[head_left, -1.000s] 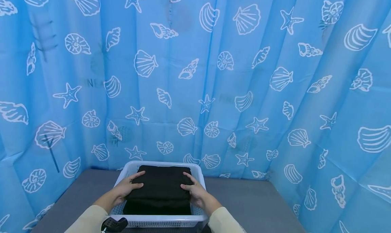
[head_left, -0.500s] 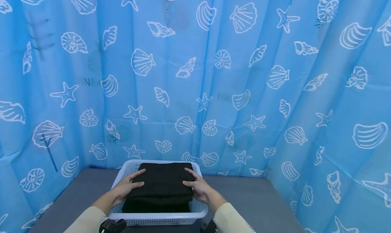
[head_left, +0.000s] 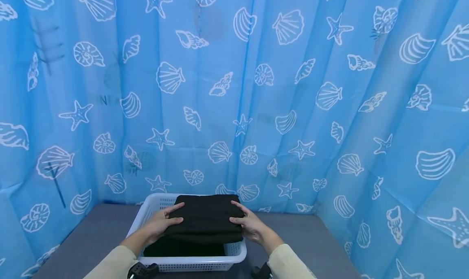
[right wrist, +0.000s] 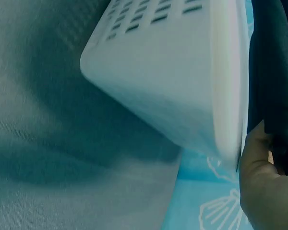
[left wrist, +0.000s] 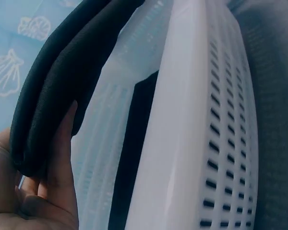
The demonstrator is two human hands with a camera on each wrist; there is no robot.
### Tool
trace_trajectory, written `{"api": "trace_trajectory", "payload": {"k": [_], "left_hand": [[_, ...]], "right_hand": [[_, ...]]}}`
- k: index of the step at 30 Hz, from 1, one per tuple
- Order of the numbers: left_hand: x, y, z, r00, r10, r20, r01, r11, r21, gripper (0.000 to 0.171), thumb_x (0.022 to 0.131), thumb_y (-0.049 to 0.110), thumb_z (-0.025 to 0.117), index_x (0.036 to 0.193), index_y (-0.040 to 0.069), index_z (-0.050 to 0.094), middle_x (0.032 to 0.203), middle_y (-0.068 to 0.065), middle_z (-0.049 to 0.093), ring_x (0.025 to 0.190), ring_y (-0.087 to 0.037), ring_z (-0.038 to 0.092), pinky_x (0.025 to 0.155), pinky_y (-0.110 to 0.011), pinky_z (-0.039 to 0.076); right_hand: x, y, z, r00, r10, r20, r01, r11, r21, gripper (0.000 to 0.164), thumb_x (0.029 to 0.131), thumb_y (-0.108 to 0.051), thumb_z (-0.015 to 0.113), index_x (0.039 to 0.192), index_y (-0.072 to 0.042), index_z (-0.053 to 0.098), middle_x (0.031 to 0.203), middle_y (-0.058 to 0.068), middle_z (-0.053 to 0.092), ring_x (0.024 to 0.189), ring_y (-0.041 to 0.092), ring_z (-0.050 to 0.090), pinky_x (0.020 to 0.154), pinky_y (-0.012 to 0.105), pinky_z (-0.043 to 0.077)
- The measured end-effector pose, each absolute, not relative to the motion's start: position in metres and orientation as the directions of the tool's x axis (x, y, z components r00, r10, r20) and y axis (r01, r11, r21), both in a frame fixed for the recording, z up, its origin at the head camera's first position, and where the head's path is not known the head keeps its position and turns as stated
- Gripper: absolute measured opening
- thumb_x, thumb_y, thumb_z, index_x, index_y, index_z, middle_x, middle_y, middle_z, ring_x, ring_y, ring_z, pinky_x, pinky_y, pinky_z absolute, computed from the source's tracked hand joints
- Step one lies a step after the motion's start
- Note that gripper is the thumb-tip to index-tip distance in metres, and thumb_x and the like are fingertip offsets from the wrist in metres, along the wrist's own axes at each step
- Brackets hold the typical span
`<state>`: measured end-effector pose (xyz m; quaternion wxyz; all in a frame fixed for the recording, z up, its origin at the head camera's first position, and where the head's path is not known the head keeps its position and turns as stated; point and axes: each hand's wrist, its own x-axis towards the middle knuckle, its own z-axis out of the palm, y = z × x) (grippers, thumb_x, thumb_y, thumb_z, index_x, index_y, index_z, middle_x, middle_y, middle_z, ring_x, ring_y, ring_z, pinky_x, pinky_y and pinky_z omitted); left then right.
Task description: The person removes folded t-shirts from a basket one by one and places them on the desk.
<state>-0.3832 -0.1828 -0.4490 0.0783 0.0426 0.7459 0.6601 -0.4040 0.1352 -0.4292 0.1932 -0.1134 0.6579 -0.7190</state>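
Observation:
A folded black garment (head_left: 205,220) is held level between my two hands, raised over the white plastic basket (head_left: 198,260) and reaching past its right rim. My left hand (head_left: 161,223) grips the left edge, fingers beneath and thumb on the fold in the left wrist view. On the opposite edge, my right hand (head_left: 253,227) pinches the cloth; the right wrist view shows that hand (right wrist: 264,191) partly, beside the basket's outer wall (right wrist: 158,81). More black cloth (head_left: 183,248) lies inside the basket, partly covered from view by the held garment. What kind of garment it is cannot be told.
The basket stands on a grey table surface (head_left: 293,246). Behind and on both sides hangs a blue curtain (head_left: 234,100) printed with white shells and starfish. Dark devices are strapped at both wrists.
Both hands have moved right with the folded black garment, and it has risen from the cloth below. More of the basket's left inside and the lower black cloth now shows.

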Motion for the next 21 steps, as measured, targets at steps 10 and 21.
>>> {"api": "trace_trajectory", "payload": {"k": [10, 21], "left_hand": [[-0.387, -0.148, -0.456, -0.990, 0.113, -0.086, -0.066, 0.167, 0.984, 0.063, 0.091, 0.022, 0.069, 0.149, 0.015, 0.044, 0.145, -0.033, 0.042, 0.103, -0.031, 0.067, 0.080, -0.045, 0.057], [-0.393, -0.124, -0.462, -0.988, 0.143, -0.057, -0.030, 0.184, 0.982, 0.063, 0.091, 0.022, 0.071, 0.149, 0.016, 0.045, 0.145, -0.033, 0.043, 0.110, -0.036, 0.064, 0.082, -0.048, 0.057]], "right_hand": [[-0.404, 0.168, -0.440, -0.901, -0.431, -0.054, 0.096, -0.076, -0.992, 0.073, 0.096, -0.004, 0.060, 0.158, -0.014, 0.021, 0.155, 0.031, 0.026, 0.124, 0.030, 0.056, 0.098, 0.043, 0.050], [-0.407, 0.193, -0.447, -0.919, -0.392, -0.045, 0.073, -0.059, -0.996, 0.075, 0.094, -0.003, 0.060, 0.157, -0.015, 0.023, 0.155, 0.030, 0.026, 0.120, 0.029, 0.057, 0.093, 0.043, 0.053]]}}
